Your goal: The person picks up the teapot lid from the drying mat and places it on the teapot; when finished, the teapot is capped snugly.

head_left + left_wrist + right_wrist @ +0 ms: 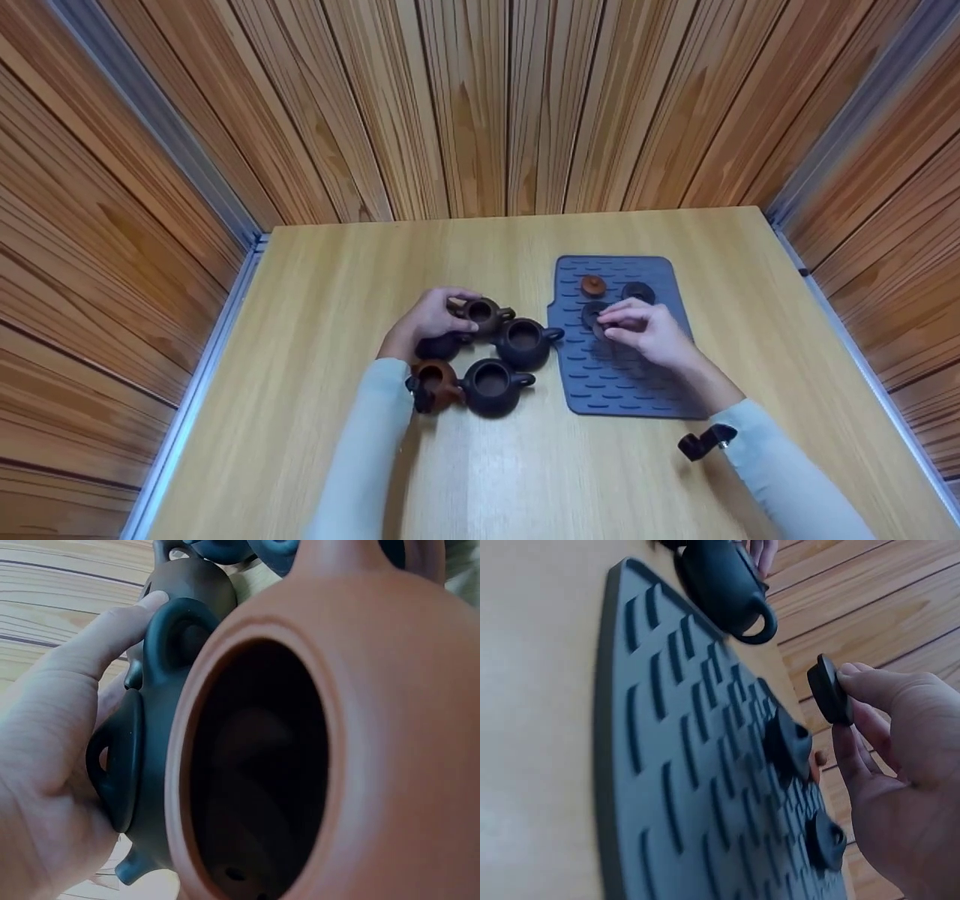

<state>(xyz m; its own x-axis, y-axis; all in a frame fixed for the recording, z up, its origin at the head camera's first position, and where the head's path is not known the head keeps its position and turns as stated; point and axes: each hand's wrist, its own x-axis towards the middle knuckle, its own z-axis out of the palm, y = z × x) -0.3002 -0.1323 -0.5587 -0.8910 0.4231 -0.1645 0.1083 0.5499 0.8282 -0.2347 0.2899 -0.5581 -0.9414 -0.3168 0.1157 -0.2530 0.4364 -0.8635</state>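
Observation:
My left hand [439, 313] grips a small brown teapot [487, 321] at the back of a cluster of teapots. Its thumb lies against that pot in the left wrist view. A dark teapot with its lid on [154, 727] sits beneath the left palm. Between thumb and fingers, my right hand [649, 330] pinches a dark teapot lid [829, 690], raised over the grey ridged mat [622, 386]. Below and beside it on the mat lie two dark lids [787, 742] and a reddish-brown lid [593, 285].
A lidless black teapot [523, 345] stands by the mat's left edge, its handle reaching over it. Nearer me are another lidless black teapot [491, 388] and an orange-brown one [439, 375], both close to my left wrist. Wooden panels [480, 112] enclose the table.

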